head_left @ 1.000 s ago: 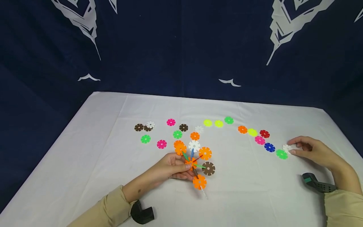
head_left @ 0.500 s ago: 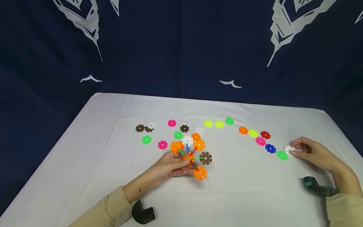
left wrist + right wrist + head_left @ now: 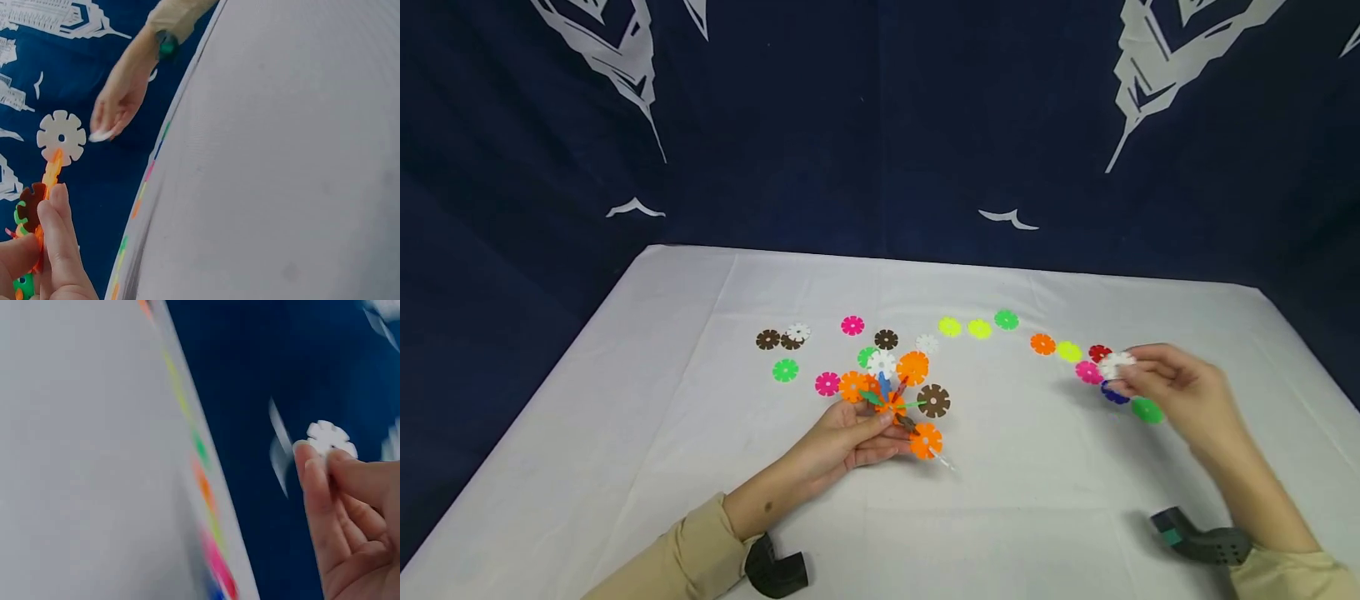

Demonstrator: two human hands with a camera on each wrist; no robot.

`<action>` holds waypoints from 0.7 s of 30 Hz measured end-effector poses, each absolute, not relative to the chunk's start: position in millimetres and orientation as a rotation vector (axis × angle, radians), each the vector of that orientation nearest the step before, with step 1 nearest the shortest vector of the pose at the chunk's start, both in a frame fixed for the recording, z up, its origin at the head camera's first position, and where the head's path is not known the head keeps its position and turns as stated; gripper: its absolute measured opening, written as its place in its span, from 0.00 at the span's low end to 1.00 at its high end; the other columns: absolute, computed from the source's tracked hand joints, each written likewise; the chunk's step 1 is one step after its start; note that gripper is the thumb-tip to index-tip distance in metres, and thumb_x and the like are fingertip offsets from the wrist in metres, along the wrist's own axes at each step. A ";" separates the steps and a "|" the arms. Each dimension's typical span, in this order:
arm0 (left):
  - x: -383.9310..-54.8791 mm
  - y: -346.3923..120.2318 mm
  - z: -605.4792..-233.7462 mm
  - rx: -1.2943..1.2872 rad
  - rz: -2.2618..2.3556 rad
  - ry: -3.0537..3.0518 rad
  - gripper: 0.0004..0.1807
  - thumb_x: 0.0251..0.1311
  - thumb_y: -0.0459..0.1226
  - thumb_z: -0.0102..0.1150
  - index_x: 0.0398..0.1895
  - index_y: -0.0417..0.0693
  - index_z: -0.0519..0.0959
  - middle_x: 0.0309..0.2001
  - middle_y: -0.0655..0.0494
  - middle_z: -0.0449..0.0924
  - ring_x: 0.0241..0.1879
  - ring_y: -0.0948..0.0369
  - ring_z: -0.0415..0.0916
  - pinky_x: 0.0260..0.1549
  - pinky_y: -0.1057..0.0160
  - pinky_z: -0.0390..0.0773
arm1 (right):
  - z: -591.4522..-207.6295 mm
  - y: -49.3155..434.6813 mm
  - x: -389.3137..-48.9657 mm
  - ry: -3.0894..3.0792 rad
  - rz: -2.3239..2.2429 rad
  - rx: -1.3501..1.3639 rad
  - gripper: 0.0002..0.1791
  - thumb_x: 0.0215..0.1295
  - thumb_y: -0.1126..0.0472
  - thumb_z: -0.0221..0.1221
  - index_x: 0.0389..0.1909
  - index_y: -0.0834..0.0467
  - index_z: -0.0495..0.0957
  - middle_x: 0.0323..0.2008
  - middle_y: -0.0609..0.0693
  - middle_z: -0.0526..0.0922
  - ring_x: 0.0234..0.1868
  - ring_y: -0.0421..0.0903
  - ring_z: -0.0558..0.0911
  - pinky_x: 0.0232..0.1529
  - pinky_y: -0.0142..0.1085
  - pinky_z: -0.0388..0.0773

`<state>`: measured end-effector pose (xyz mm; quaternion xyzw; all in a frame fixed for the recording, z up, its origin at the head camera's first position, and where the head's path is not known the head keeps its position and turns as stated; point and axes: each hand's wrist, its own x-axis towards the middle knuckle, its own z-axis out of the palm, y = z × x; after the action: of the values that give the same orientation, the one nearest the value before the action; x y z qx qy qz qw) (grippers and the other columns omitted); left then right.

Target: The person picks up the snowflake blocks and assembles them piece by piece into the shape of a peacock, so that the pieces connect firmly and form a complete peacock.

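Note:
My left hand (image 3: 850, 437) holds a joined cluster of notched plastic snowflake discs above the table. It grips the cluster by an orange centre disc (image 3: 891, 408), with thumb and fingers on it. Around that centre spread orange, white, blue, green, red and brown discs, among them a brown disc (image 3: 934, 401). A white disc (image 3: 75, 139) juts from the cluster's tip in the left wrist view. Out to the right, my right hand (image 3: 1195, 400) pinches a loose white snowflake disc (image 3: 1116, 364) between thumb and fingertips, raised over the table. That disc (image 3: 328, 434) shows face-on in the right wrist view.
Loose discs lie on the white-covered table (image 3: 1015, 500): pink, brown, white and green ones behind the left hand, yellow discs (image 3: 980, 328) at the back. Orange, yellow, red, pink, blue and green discs (image 3: 1147, 411) run toward the right hand. A dark patterned curtain (image 3: 880, 125) hangs behind.
My right hand has lifted the white disc off the table beside the green one and carried it left and upward. The left hand has tilted the cluster and raised it slightly.

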<state>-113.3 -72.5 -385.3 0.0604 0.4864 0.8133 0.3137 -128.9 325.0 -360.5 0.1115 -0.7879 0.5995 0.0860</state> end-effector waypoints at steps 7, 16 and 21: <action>-110.9 -70.6 -386.4 0.150 2.141 1.301 0.17 0.69 0.33 0.48 0.51 0.25 0.63 0.39 0.39 0.80 0.40 0.52 0.81 0.38 0.65 0.79 | -369.3 190.5 -89.1 -2.211 2.104 0.787 0.06 0.59 0.80 0.55 0.37 0.74 0.71 0.32 0.62 0.82 0.33 0.52 0.84 0.34 0.45 0.79; -109.8 -69.0 -386.8 0.152 2.137 1.313 0.16 0.68 0.33 0.49 0.49 0.26 0.64 0.39 0.39 0.80 0.39 0.52 0.81 0.37 0.66 0.79 | -376.8 167.3 -78.7 -2.157 2.066 0.784 0.09 0.57 0.82 0.55 0.38 0.72 0.74 0.31 0.64 0.82 0.34 0.51 0.84 0.35 0.43 0.79; -108.3 -67.5 -386.9 0.131 2.132 1.331 0.15 0.68 0.33 0.49 0.49 0.27 0.63 0.39 0.38 0.80 0.39 0.52 0.81 0.37 0.66 0.79 | -381.3 163.9 -76.8 -2.251 1.954 0.700 0.07 0.58 0.80 0.56 0.37 0.71 0.77 0.30 0.59 0.84 0.33 0.47 0.84 0.33 0.40 0.80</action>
<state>-108.3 -67.5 -386.9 0.0496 0.5032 0.8061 0.3074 -76.8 163.9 -381.3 0.2286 -0.7345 0.6377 0.0399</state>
